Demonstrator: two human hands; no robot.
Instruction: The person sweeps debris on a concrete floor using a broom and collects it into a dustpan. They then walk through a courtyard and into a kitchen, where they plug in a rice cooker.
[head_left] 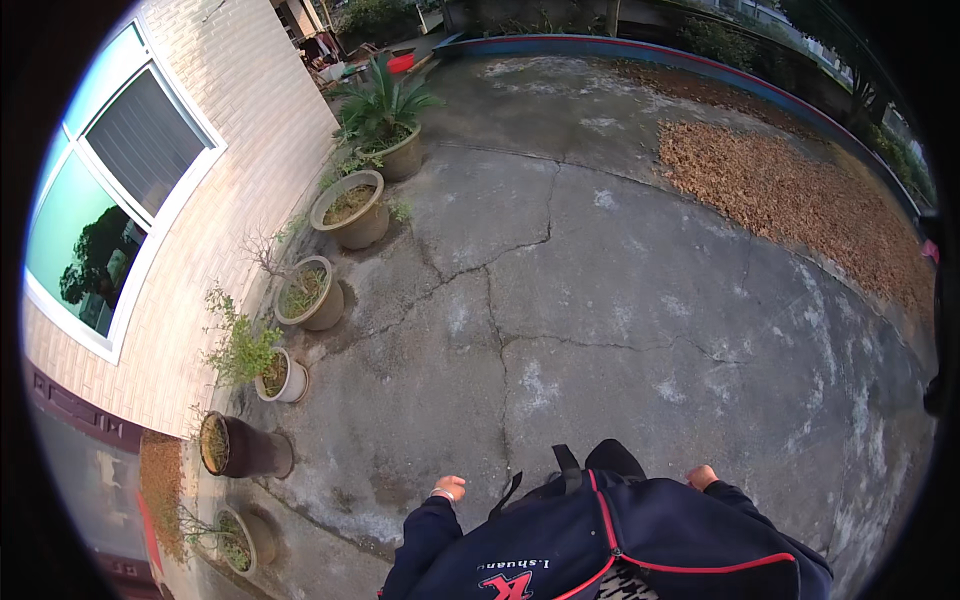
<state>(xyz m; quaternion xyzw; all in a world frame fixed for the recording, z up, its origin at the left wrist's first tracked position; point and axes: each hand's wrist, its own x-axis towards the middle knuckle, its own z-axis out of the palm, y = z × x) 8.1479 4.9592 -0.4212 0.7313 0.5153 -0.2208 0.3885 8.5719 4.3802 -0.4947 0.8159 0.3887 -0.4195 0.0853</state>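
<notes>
My left hand is out beside my body at the lower middle, with a pale band round its wrist. Its fingers look curled in, and nothing shows in them. On the other side, my right hand pokes out of a dark sleeve, closed like a fist, with no object visible in it. Both hands are over the concrete and touch nothing that I can see. Between them is my dark blue jacket with red piping, and dark straps stick up at its collar.
A row of potted plants lines the tiled house wall on the left, with a tall brown pot nearest my left hand. Cracked concrete stretches ahead. Brown dried material is spread at right, near a low curved wall.
</notes>
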